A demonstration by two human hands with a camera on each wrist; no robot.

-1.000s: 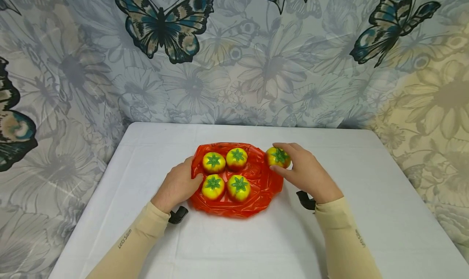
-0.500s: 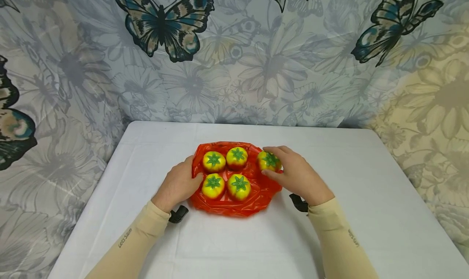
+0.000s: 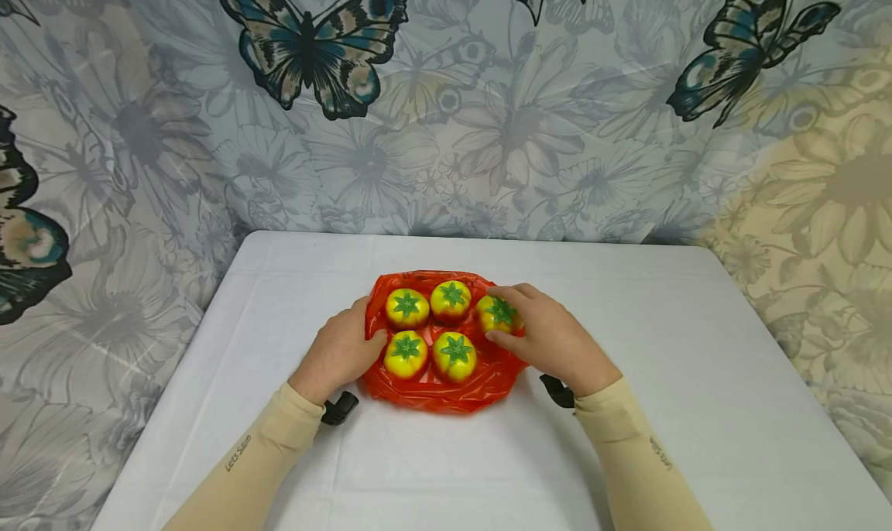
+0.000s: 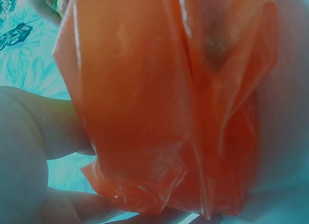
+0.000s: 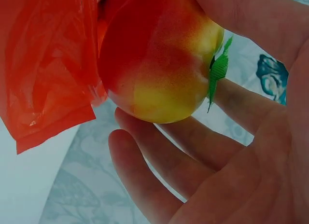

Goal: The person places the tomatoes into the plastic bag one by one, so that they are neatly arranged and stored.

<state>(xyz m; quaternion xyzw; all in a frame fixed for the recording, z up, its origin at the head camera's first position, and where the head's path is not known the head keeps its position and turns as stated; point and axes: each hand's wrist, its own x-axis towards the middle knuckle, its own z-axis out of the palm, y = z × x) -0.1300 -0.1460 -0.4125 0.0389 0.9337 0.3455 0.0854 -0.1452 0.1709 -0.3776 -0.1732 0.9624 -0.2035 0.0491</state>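
Several yellow-and-red artificial fruits (image 3: 455, 357) with green star-shaped leaf tops sit on a crinkled red plastic bag (image 3: 498, 378) in the head view. My left hand (image 3: 343, 348) holds the bag's left edge, its thumb on the upper side; in the left wrist view the red plastic hides part of the fingers. At the bag's right side, my right hand (image 3: 557, 337) grips another such fruit (image 5: 159, 60) between thumb and fingers, over the bag. The right wrist view shows this fruit's red lower part beside the plastic; whether it touches the bag I cannot tell.
A white-covered table (image 3: 432, 469) lies under the bag. Behind it hangs a floral, butterfly-printed backdrop (image 3: 516, 128). Black wrist straps or mounts (image 3: 339, 409) show at both cuffs.
My right hand has moved left with the fruit, from the bag's right edge to over the bag, close to the other fruits. The left hand has stayed in place.
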